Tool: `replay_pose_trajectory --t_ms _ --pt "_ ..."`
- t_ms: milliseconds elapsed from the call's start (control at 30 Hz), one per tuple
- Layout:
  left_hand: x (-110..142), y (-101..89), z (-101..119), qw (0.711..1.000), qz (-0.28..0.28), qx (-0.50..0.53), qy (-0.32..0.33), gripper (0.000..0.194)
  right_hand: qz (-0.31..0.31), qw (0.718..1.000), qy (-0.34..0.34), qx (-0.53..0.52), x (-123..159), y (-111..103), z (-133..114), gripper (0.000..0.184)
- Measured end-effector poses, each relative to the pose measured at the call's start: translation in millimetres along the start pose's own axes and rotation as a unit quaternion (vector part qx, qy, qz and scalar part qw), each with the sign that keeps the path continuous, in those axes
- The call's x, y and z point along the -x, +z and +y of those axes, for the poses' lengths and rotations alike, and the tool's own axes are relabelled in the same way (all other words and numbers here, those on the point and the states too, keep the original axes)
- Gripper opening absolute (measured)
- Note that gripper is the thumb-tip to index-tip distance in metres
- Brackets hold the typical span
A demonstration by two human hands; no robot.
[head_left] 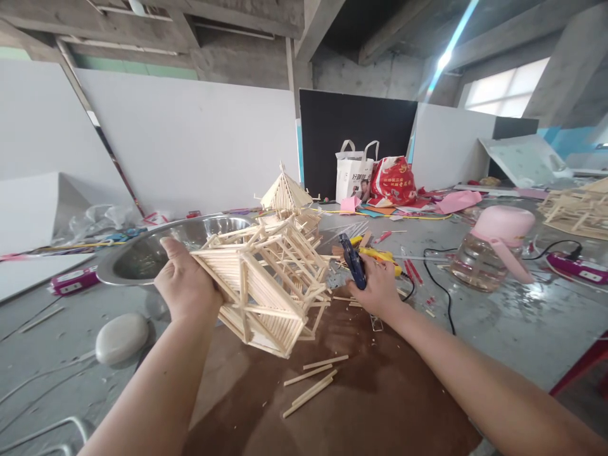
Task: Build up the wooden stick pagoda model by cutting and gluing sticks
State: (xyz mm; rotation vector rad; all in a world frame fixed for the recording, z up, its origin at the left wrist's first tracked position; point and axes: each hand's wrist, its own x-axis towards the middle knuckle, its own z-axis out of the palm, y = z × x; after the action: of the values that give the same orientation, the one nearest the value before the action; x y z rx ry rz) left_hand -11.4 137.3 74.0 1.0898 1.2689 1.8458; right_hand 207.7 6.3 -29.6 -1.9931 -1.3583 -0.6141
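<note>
My left hand [186,283] grips a wooden stick model house [266,285] by its roof, holding it tilted above the brown board [361,392]. My right hand [377,286] is closed round the dark blue handle of a glue gun [354,261], whose yellow part lies on the table behind it. A second stick pavilion [287,196] stands behind the held model. Several loose sticks [311,380] lie on the board below the model.
A metal basin [142,253] sits at the left, a grey oval stone [122,339] in front of it. A pink-capped water bottle [494,250] lies at the right beside black cables [439,285]. Bags [375,177] stand at the back. More stick frames [577,209] rest far right.
</note>
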Motion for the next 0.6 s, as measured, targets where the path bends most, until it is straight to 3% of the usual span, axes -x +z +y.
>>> replay_pose_trajectory --t_ms 333,600 --pt "2.4 4.0 -17.1 0.998 -0.018 0.000 -0.057 0.055 -0.001 0.999 0.007 0.033 3.5 0.6 -8.8 0.053" --pt "5.2 5.7 -26.0 0.998 -0.029 -0.029 -0.050 0.058 -0.008 0.999 0.009 0.035 3.5 3.2 -9.7 0.051"
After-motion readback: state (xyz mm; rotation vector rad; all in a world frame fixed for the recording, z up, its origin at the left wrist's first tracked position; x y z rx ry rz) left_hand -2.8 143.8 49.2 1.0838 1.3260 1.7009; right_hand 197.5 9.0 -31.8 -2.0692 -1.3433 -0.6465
